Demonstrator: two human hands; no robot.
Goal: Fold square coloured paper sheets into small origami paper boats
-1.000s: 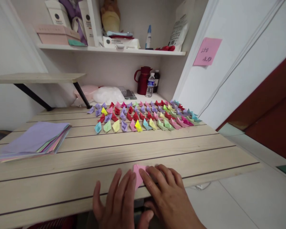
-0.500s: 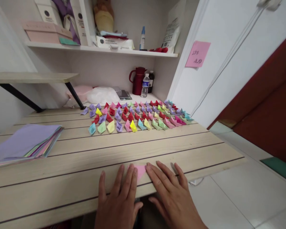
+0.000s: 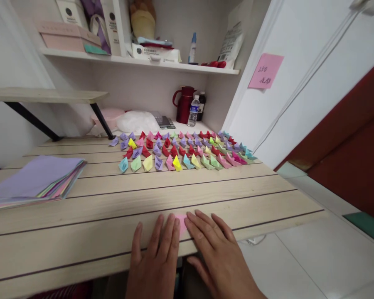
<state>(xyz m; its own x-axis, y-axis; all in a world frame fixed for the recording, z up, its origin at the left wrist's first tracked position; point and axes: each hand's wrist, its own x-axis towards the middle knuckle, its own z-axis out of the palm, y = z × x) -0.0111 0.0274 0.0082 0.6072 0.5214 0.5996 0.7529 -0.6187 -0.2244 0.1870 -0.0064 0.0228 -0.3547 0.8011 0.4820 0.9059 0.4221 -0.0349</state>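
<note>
My left hand [image 3: 157, 257] and my right hand [image 3: 215, 253] lie flat, fingers stretched out, side by side on the near edge of a pale wooden table [image 3: 112, 211]. Both press on a small pink folded paper [image 3: 182, 223], which shows only as a sliver between the fingertips. Several rows of small folded paper boats [image 3: 180, 150] in many colours stand further back on the table. A stack of coloured paper sheets [image 3: 37, 180], purple on top, lies at the left.
Behind the table are a red jug [image 3: 183, 104], a water bottle [image 3: 193, 111] and a white plastic bag [image 3: 137, 122]. A shelf [image 3: 137, 62] above carries boxes and bottles. A pink sticky note [image 3: 265, 70] hangs on the white wall at right. Tiled floor lies right of the table.
Both hands have flattened over the pink paper, so less of it shows than a second ago. The view has shifted slightly.
</note>
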